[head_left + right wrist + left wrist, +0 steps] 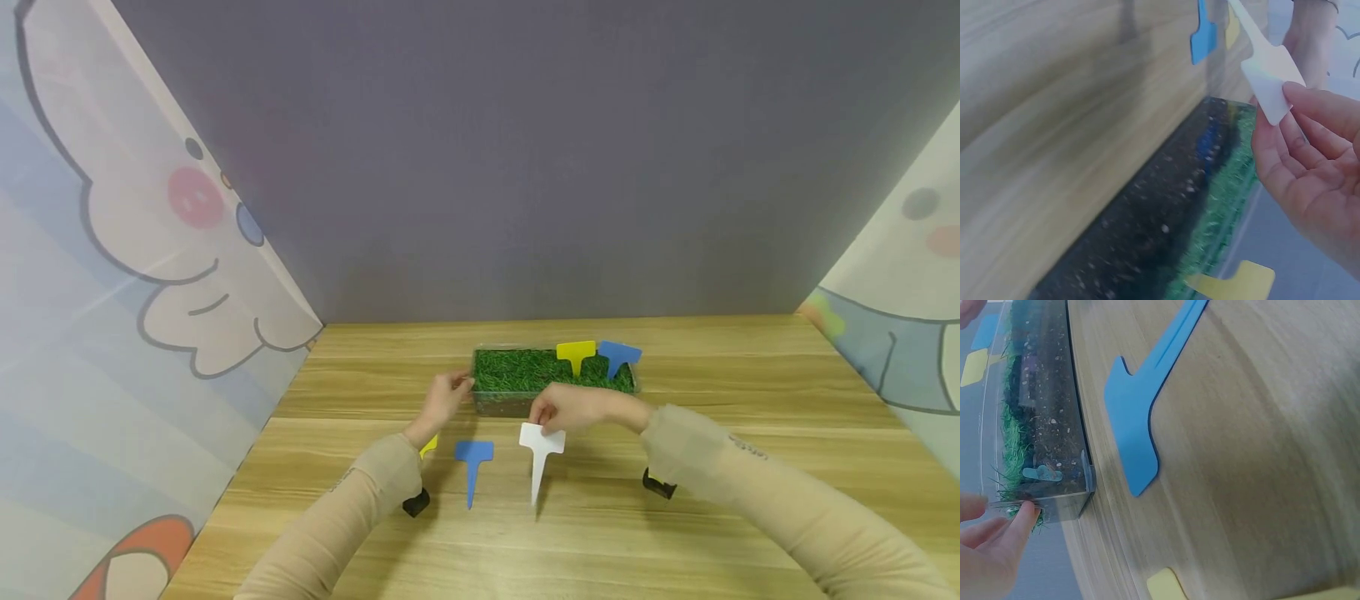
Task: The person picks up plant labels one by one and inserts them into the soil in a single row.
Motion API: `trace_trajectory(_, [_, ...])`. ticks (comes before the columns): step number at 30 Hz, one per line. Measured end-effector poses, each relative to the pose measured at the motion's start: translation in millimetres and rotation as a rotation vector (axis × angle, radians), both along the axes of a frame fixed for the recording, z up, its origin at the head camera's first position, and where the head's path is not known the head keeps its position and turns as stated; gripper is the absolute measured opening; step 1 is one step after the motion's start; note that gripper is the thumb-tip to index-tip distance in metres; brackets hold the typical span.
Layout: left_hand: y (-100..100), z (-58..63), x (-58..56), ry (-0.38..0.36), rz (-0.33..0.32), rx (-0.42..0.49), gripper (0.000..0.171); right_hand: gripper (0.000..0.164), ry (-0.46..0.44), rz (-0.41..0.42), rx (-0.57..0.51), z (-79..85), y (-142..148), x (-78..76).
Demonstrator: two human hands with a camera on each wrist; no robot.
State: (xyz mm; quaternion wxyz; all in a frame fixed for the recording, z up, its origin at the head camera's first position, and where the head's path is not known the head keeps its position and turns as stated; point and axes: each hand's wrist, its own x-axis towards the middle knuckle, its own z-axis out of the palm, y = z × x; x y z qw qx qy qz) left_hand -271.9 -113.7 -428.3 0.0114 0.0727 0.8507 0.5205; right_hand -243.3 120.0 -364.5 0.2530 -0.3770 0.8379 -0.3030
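My right hand [562,406] pinches a white T-shaped plant label [540,446] by its wide head, in front of the planter box. Its pointed stem hangs down toward the table. In the right wrist view, thumb and fingers grip the head of that label [1270,78]. At the left end of the clear planter box [502,406], my left hand [441,400] holds the end wall by its rim. Green artificial grass [513,367] covers dark soil inside the box. A yellow label [576,354] and a blue label [619,356] stand in the grass toward the right.
Another blue label [472,458] lies on the wooden table before the box. A yellow label [429,446] shows partly beside the left sleeve, near a small black object [416,502]. A second black object [658,485] sits under the right sleeve. A grey wall [525,167] rises behind.
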Motion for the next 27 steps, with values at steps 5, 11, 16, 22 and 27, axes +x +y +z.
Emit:
trace_trajectory(5, [0,-0.3,0.0,-0.016,0.011,-0.018,0.035,0.011,0.039,0.054,-0.01,15.5,5,-3.9])
trace_trajectory(11, [0,-0.2,-0.2,-0.021,0.016,-0.005,0.035,0.016,0.071,-0.013,0.06,33.5,9,-11.3])
trace_trajectory(16, [-1,0.0,-0.7,-0.024,0.02,-0.007,0.035,0.017,0.081,-0.012,0.043,48.1,10,-17.3])
trace_trajectory(22, [-2,-0.5,-1.5,-0.027,0.024,-0.01,0.035,0.02,0.156,-0.013,0.028,61.3,10,-26.9])
trace_trajectory(27, [-3,0.5,-0.3,-0.028,0.026,-0.012,0.035,0.021,0.231,-0.043,0.054,71.7,8,-32.0])
